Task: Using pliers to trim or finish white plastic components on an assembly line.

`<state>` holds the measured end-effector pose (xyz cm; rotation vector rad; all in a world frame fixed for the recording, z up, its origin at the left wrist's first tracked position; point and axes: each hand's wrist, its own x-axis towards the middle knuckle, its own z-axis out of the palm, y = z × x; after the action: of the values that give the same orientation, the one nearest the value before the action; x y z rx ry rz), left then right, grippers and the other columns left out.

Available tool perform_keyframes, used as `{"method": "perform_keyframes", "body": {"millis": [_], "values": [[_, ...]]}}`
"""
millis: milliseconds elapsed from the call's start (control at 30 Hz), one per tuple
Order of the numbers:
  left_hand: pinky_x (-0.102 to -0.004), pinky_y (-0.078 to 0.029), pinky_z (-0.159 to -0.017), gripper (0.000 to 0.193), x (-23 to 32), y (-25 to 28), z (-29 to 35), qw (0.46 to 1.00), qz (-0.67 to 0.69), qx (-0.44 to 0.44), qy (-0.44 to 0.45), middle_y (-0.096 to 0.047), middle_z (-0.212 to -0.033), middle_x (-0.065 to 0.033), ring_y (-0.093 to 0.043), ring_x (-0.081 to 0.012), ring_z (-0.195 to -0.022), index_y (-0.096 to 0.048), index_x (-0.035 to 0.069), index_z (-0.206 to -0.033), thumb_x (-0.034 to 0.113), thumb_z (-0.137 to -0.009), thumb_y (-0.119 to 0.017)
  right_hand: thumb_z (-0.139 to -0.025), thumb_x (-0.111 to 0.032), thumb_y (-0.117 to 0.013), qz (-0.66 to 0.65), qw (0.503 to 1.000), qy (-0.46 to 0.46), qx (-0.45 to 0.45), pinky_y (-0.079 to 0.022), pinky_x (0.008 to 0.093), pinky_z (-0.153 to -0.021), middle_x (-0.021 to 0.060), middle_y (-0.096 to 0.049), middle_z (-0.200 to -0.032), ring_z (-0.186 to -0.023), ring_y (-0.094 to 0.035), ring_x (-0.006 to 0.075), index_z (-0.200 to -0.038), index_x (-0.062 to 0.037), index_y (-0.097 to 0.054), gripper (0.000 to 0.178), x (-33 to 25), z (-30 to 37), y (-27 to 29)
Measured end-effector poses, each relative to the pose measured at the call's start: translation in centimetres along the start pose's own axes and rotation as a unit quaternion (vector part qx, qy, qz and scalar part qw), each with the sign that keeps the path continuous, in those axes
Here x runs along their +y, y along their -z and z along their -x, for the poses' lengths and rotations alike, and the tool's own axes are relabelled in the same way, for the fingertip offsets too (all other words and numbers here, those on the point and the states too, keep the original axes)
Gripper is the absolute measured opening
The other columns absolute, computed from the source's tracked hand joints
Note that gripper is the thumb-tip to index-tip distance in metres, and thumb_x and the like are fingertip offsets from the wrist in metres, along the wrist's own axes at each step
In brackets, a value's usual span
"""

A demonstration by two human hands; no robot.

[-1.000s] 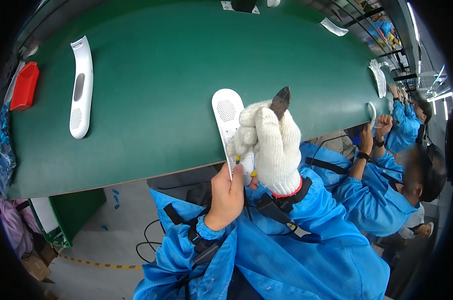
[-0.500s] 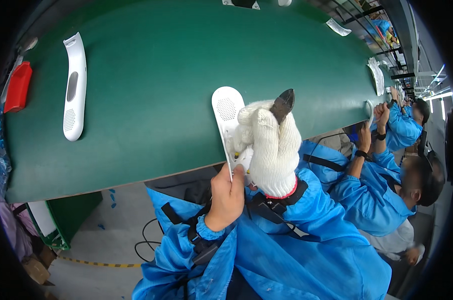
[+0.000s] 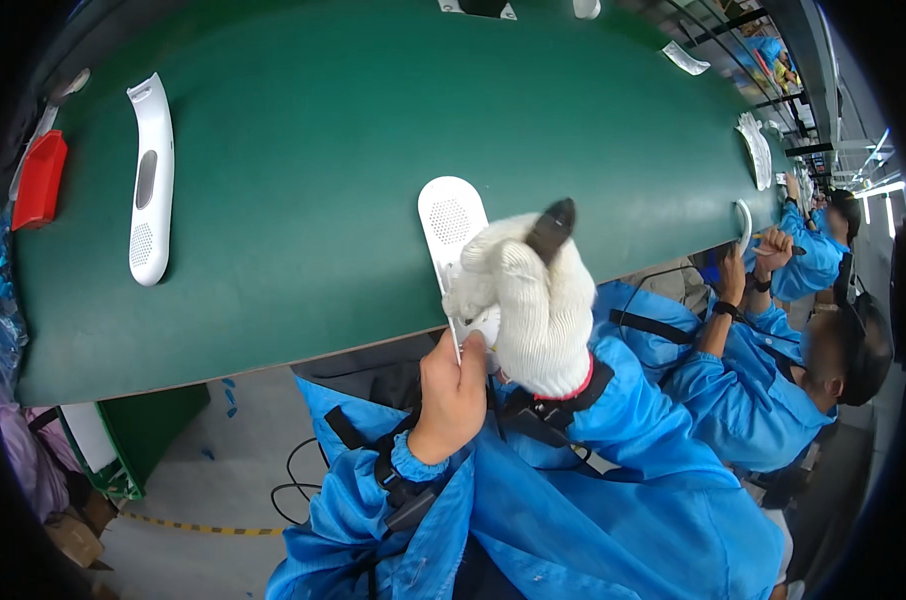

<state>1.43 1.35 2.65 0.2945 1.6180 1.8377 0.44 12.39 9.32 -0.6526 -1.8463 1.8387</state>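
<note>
Gripping the lower part of a white shell (image 3: 451,208), the bare left hand (image 3: 451,393) was clamped on its rim, thumb uppermost; the gloved right hand (image 3: 539,300) was curled tight around a dark-tipped tool (image 3: 552,230), its fingers appearing to press on the shell's inner side. Both hands met at this piece, at the near edge of the green surface (image 3: 303,170), with the shell's rounded end out over it; could not tell whether it touched. Judged light and stiff, likely thin moulded plastic, rather slippery to bare skin and perhaps easily scratched or cracked if levered hard. Best hold seemed the long side rims, clear of the inner details. Shell was matt-looking, its round end pierced by a patch of small holes. Glove: coarse ribbed knit, off-white, red band at the cuff. Tool tip: tapered, hard-looking, blurred; the rest hidden in the fist. To the left lay a second white piece (image 3: 156,135), long, smooth, gently curved, with a grey oval inset (image 3: 147,179); further left, a red plastic bin (image 3: 41,180) with angular walls.
</note>
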Motion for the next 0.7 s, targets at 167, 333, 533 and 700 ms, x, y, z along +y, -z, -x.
{"method": "perform_keyframes", "body": {"millis": [167,333,533,700], "values": [[-0.0298,-0.052,-0.063,0.03,0.7,0.2,-0.1,0.993,0.068,-0.037,0.084,-0.067,-0.08,-0.0128,-0.063,-0.0162,-0.066,-0.058,-0.009,-0.108,0.012,-0.104,-0.037,-0.104,-0.026,-0.047,0.007,0.998,-0.063,-0.03,-0.047,0.0259,-0.056,0.0038,-0.059,-0.074,-0.062,-0.056,0.0103,-0.101,0.0009,-0.06,0.029,-0.8,-1.8,2.0],[-0.0302,-0.052,-0.063,0.032,0.5,0.1,-0.1,0.995,0.056,-0.038,0.067,-0.067,-0.079,-0.013,-0.063,-0.0166,-0.066,-0.058,-0.009,-0.107,0.015,-0.105,-0.037,-0.102,-0.022,-0.052,0.05,0.997,-0.044,-0.035,-0.049,0.0257,-0.06,0.0055,-0.066,-0.082,-0.065,-0.057,0.0081,-0.102,-0.0008,-0.063,0.023,-1.1,-1.5,2.4],[-0.0297,-0.052,-0.063,0.03,0.2,0.2,0.0,0.996,0.053,-0.032,0.068,-0.068,-0.076,-0.0121,-0.064,-0.0157,-0.064,-0.059,-0.008,-0.105,0.014,-0.105,-0.038,-0.103,-0.02,-0.049,0.082,0.996,-0.01,-0.018,-0.047,0.0246,-0.058,0.0046,-0.064,-0.078,-0.064,-0.057,0.0093,-0.102,0.0008,-0.062,0.025,-0.5,-1.3,1.9],[-0.0296,-0.052,-0.062,0.029,0.2,0.2,-0.1,0.995,0.057,-0.033,0.072,-0.068,-0.075,-0.0112,-0.064,-0.0152,-0.063,-0.059,-0.007,-0.101,0.013,-0.105,-0.039,-0.104,-0.022,-0.049,0.014,0.998,-0.064,-0.016,-0.048,0.0253,-0.059,0.0056,-0.065,-0.079,-0.065,-0.059,0.0103,-0.102,0.0011,-0.062,0.027,-0.9,-1.3,2.1]]}}
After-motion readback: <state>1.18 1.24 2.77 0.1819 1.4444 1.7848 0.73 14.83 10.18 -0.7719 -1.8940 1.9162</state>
